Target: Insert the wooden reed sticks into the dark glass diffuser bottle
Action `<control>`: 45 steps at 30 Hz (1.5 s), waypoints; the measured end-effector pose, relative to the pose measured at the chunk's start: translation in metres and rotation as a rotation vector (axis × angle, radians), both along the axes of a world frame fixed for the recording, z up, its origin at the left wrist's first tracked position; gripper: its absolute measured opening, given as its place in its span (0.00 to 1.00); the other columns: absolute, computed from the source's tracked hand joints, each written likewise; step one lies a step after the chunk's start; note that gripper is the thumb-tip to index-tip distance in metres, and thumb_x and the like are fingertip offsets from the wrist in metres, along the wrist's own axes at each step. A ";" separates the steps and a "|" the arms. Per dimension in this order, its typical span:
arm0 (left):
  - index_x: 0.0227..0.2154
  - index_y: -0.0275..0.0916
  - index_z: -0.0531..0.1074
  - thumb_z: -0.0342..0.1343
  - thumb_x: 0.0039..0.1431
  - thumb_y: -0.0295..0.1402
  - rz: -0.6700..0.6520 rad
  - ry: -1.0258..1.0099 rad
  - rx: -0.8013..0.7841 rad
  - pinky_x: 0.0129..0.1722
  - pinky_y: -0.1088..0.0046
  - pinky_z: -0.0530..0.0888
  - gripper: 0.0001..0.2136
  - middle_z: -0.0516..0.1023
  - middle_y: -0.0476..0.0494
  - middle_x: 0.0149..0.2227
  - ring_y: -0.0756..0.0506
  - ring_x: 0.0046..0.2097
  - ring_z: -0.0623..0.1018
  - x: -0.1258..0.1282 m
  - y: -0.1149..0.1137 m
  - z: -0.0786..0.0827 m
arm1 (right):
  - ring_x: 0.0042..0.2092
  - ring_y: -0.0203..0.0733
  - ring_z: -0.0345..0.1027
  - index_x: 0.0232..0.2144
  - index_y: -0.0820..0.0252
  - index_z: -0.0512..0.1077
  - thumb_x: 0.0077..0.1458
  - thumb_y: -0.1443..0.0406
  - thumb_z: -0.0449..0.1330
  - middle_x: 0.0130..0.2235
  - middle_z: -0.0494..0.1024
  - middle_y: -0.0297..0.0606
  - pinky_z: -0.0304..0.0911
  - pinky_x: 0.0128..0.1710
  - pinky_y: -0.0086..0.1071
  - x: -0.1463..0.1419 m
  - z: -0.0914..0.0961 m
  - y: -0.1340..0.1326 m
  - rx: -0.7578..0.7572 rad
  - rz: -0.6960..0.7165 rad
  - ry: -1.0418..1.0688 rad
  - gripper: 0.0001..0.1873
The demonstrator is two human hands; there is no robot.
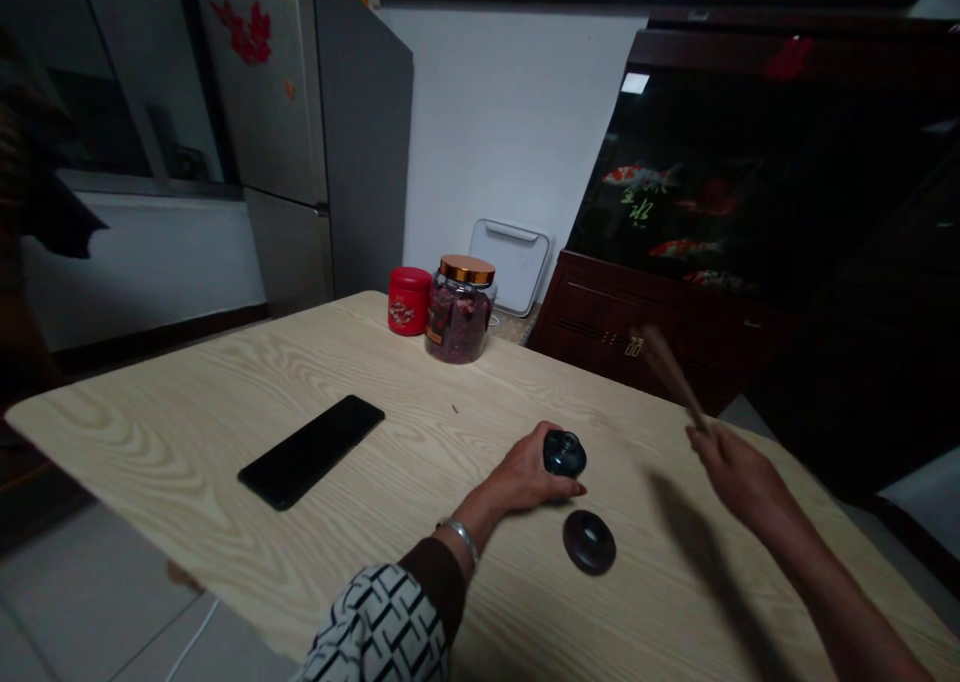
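Gripping a small dark round object (564,453) in the left hand (525,470), with thumb and fingers curled about its left side, over the near part of the table (420,442). Clamping a wooden stick (679,382) in the right hand (742,477), raised above the table's right part. Holding both hands well apart, with the round object to the left of the right hand and a long shadow between. Slanting the stick's long axis forward and leftward, beyond the round object rather than straight at it; showing no clear long axis in the squat object itself. Nearer to the left hand, just beside it on the near side: a dark ring-shaped piece (587,559), flat on the table, touched by neither hand.

Hard to make out: the stick's far end, blurred against the dark cabinet (585,327). Hidden: the stick's near end, inside the right hand, and part of the round object, behind the left. Cannot tell whether resting on the table or lifted. Cut off by the frame: right forearm (825,582) and patterned left sleeve (382,627)
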State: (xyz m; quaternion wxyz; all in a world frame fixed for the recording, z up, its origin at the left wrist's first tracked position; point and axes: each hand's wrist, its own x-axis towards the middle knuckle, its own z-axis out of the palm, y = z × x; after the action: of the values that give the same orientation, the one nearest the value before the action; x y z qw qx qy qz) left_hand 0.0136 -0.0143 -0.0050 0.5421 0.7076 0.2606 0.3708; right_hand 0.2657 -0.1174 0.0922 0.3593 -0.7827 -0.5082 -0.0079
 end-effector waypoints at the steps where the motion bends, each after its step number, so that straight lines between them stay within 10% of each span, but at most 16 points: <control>1: 0.48 0.38 0.67 0.72 0.36 0.38 0.002 0.007 0.001 0.36 0.71 0.68 0.33 0.75 0.45 0.39 0.45 0.39 0.73 0.000 0.000 0.001 | 0.24 0.41 0.63 0.23 0.54 0.64 0.56 0.54 0.56 0.21 0.68 0.34 0.51 0.24 0.32 0.005 -0.017 -0.011 -0.216 -0.041 -0.111 0.15; 4: 0.48 0.38 0.67 0.72 0.35 0.39 0.003 0.035 0.007 0.36 0.72 0.68 0.35 0.74 0.46 0.39 0.45 0.39 0.72 0.000 -0.001 0.004 | 0.31 0.47 0.70 0.31 0.53 0.65 0.61 0.53 0.48 0.29 0.75 0.39 0.55 0.27 0.34 0.001 -0.063 -0.036 -0.514 -0.033 -0.276 0.13; 9: 0.48 0.39 0.66 0.72 0.35 0.38 -0.004 0.034 -0.004 0.36 0.73 0.68 0.34 0.74 0.47 0.39 0.46 0.39 0.72 0.002 0.000 0.002 | 0.42 0.51 0.70 0.40 0.57 0.67 0.63 0.58 0.43 0.39 0.74 0.46 0.61 0.35 0.38 -0.014 -0.087 -0.047 -0.456 0.074 -0.499 0.16; 19: 0.48 0.40 0.66 0.72 0.36 0.39 -0.002 0.061 0.007 0.36 0.73 0.68 0.34 0.74 0.47 0.39 0.46 0.39 0.72 0.001 -0.001 0.002 | 0.48 0.49 0.68 0.46 0.57 0.68 0.62 0.53 0.47 0.48 0.72 0.46 0.62 0.48 0.41 -0.047 -0.059 -0.031 -0.206 0.263 -0.136 0.19; 25: 0.50 0.39 0.65 0.71 0.38 0.35 -0.025 0.045 0.009 0.38 0.74 0.67 0.34 0.73 0.47 0.40 0.47 0.39 0.72 0.000 -0.002 0.005 | 0.54 0.49 0.65 0.55 0.50 0.65 0.53 0.54 0.61 0.54 0.69 0.41 0.59 0.54 0.40 -0.091 -0.030 -0.040 -0.403 0.583 0.008 0.28; 32: 0.48 0.39 0.65 0.71 0.38 0.35 -0.036 0.046 -0.011 0.35 0.75 0.67 0.32 0.72 0.49 0.37 0.48 0.37 0.71 -0.001 -0.004 0.009 | 0.53 0.50 0.65 0.56 0.56 0.66 0.47 0.60 0.63 0.51 0.70 0.44 0.59 0.53 0.40 -0.098 -0.050 -0.040 -0.528 0.551 -0.139 0.32; 45: 0.48 0.39 0.65 0.71 0.37 0.35 -0.035 0.027 -0.009 0.35 0.74 0.66 0.33 0.73 0.48 0.38 0.47 0.38 0.71 0.002 0.001 -0.002 | 0.51 0.49 0.67 0.52 0.53 0.64 0.50 0.61 0.60 0.51 0.71 0.42 0.62 0.52 0.42 -0.088 -0.043 -0.039 -0.287 0.550 0.119 0.26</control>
State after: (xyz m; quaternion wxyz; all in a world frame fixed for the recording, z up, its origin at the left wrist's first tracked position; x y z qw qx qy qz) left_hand 0.0153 -0.0132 -0.0066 0.5481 0.7144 0.2574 0.3506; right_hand 0.1777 -0.1562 0.0496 0.2629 -0.6576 -0.6749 0.2071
